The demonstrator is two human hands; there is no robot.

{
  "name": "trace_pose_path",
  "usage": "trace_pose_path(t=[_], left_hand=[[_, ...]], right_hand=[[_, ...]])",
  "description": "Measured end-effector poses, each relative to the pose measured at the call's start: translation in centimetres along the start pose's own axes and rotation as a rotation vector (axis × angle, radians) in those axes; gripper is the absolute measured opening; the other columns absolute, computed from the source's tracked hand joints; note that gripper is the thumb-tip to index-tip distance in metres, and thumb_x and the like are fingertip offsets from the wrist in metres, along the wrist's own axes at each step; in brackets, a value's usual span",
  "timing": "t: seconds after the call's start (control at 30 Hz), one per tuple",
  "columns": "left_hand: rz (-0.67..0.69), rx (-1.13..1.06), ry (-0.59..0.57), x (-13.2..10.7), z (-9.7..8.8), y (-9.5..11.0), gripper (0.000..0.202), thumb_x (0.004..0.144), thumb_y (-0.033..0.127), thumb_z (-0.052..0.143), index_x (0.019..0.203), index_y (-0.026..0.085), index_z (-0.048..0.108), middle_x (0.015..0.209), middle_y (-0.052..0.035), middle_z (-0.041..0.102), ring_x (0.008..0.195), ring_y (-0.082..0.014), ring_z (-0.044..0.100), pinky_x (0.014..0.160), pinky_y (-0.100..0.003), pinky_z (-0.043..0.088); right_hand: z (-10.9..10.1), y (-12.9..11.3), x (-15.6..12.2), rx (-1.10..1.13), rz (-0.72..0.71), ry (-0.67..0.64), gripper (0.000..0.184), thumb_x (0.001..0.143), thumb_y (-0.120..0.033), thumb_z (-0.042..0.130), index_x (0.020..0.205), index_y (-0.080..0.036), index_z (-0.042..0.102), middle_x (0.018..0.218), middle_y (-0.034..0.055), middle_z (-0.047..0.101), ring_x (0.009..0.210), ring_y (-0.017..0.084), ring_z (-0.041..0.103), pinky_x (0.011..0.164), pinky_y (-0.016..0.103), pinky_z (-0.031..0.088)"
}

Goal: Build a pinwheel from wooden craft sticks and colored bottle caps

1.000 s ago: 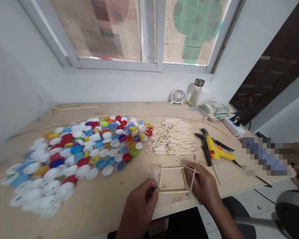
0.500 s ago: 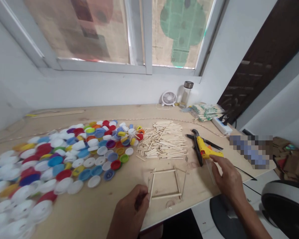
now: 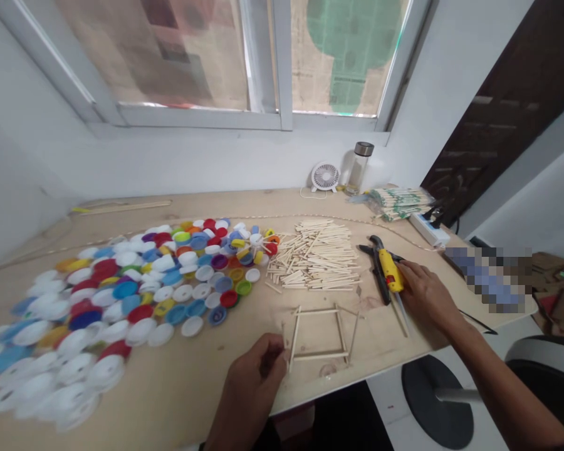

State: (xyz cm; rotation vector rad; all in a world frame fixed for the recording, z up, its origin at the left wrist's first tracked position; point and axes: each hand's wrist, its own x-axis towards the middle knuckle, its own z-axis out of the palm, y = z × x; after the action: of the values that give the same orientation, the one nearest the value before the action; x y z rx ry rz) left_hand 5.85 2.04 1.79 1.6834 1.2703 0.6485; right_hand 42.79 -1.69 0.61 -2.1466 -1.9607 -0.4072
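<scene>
Head view: our left hand [image 3: 254,376] pinches the stick frame [image 3: 319,356] at its left side, near the front edge of the table [image 3: 378,329]. Our right hand [image 3: 425,291] covers the glue gun [image 3: 389,269] handle; grip hidden, we can't tell. Open room between frame and gun; caps [image 3: 125,289] crowd left, loose sticks [image 3: 319,254] behind. Window paper [image 3: 305,75] print: too small to read.
</scene>
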Motion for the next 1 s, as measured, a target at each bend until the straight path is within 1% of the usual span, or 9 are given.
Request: trace_pose_path(t=[0.17, 0.33, 0.43, 0.47, 0.53, 0.57, 0.7, 0.83, 1.0], left_hand=[[-0.029, -0.047, -0.014, 0.0, -0.1, -0.2, 0.017, 0.076, 0.035, 0.056, 0.067, 0.02, 0.056, 0.056, 0.0045, 0.056, 0.053, -0.0133, 0.054, 0.052, -0.022, 0.042], [-0.038, -0.047, -0.029, -0.1, 0.0, -0.3, 0.016, 0.077, 0.035, 0.054, 0.07, 0.021, 0.056, 0.057, 0.0047, 0.054, 0.054, -0.0131, 0.053, 0.052, -0.022, 0.041], [-0.029, -0.048, -0.044, 0.0, 0.0, -0.4, 0.017, 0.078, 0.035, 0.054, 0.07, 0.021, 0.055, 0.058, 0.0045, 0.054, 0.055, -0.0132, 0.053, 0.053, -0.022, 0.04], [-0.029, -0.049, -0.045, 0.0, 0.0, -0.5, 0.017, 0.078, 0.036, 0.053, 0.07, 0.021, 0.055, 0.058, 0.0044, 0.054, 0.055, -0.0134, 0.053, 0.053, -0.023, 0.04], [-0.035, -0.06, -0.048, 0.0, 0.0, -0.5, 0.017, 0.079, 0.036, 0.053, 0.071, 0.021, 0.056, 0.059, 0.0041, 0.055, 0.055, -0.0138, 0.054, 0.054, -0.023, 0.041], [-0.038, -0.068, -0.048, 0.0, 0.0, -0.5, 0.017, 0.079, 0.036, 0.053, 0.071, 0.02, 0.056, 0.059, 0.004, 0.055, 0.055, -0.0139, 0.054, 0.054, -0.023, 0.041], [-0.032, -0.086, -0.053, 0.0, 0.0, -0.6, 0.018, 0.08, 0.036, 0.052, 0.071, 0.02, 0.056, 0.059, 0.0039, 0.055, 0.056, -0.0139, 0.054, 0.055, -0.023, 0.042], [-0.05, -0.085, -0.047, 0.0, 0.0, -0.6, 0.018, 0.08, 0.036, 0.052, 0.07, 0.02, 0.056, 0.058, 0.0041, 0.054, 0.055, -0.0136, 0.053, 0.053, -0.023, 0.041], [-0.057, -0.091, -0.044, 0.0, 0.2, -0.4, 0.018, 0.079, 0.034, 0.053, 0.069, 0.02, 0.054, 0.059, 0.0043, 0.053, 0.056, -0.0133, 0.051, 0.054, -0.023, 0.039]], right_hand=[[-0.4, -0.1, 0.6, 0.075, 0.048, -0.028, 0.038, 0.07, -0.015, 0.054, 0.107, -0.016, 0.06, 0.11, 0.0133, 0.065, 0.095, 0.028, 0.062, 0.078, 0.037, 0.048], [-2.3, -1.3, -0.3, 0.181, 0.195, 0.009, 0.021, 0.083, -0.03, 0.049, 0.098, -0.02, 0.059, 0.08, 0.0059, 0.067, 0.064, 0.021, 0.064, 0.053, 0.028, 0.047], [-4.4, -3.7, -2.4, 0.331, 0.244, 0.039, 0.024, 0.088, -0.037, 0.046, 0.101, -0.021, 0.058, 0.07, 0.0019, 0.064, 0.054, 0.017, 0.061, 0.045, 0.025, 0.046], [-5.1, -4.7, -3.4, 0.478, 0.258, 0.041, 0.025, 0.088, -0.036, 0.047, 0.104, -0.021, 0.059, 0.073, 0.0032, 0.066, 0.057, 0.018, 0.063, 0.047, 0.026, 0.048], [-6.3, -7.2, -5.6, 0.585, 0.227, -0.005, 0.025, 0.09, -0.036, 0.045, 0.104, -0.024, 0.061, 0.077, 0.0038, 0.068, 0.062, 0.02, 0.065, 0.051, 0.027, 0.052], [-6.7, -8.6, -6.6, 0.692, 0.224, -0.047, 0.023, 0.089, -0.037, 0.047, 0.103, -0.025, 0.062, 0.08, 0.0048, 0.069, 0.065, 0.021, 0.066, 0.052, 0.028, 0.053], [-6.8, -13.5, -9.5, 0.817, 0.212, -0.085, 0.022, 0.085, -0.043, 0.055, 0.098, -0.029, 0.064, 0.082, 0.0033, 0.07, 0.069, 0.023, 0.068, 0.054, 0.031, 0.057], [-6.0, -16.2, -9.6, 0.921, 0.176, -0.128, 0.023, 0.086, -0.05, 0.053, 0.092, -0.031, 0.064, 0.068, -0.0006, 0.065, 0.055, 0.019, 0.063, 0.045, 0.026, 0.051], [-5.6, -17.2, -8.4, 0.93, 0.057, -0.262, 0.017, 0.088, -0.041, 0.053, 0.082, -0.024, 0.055, 0.068, -0.0021, 0.059, 0.057, 0.014, 0.058, 0.051, 0.023, 0.045]])
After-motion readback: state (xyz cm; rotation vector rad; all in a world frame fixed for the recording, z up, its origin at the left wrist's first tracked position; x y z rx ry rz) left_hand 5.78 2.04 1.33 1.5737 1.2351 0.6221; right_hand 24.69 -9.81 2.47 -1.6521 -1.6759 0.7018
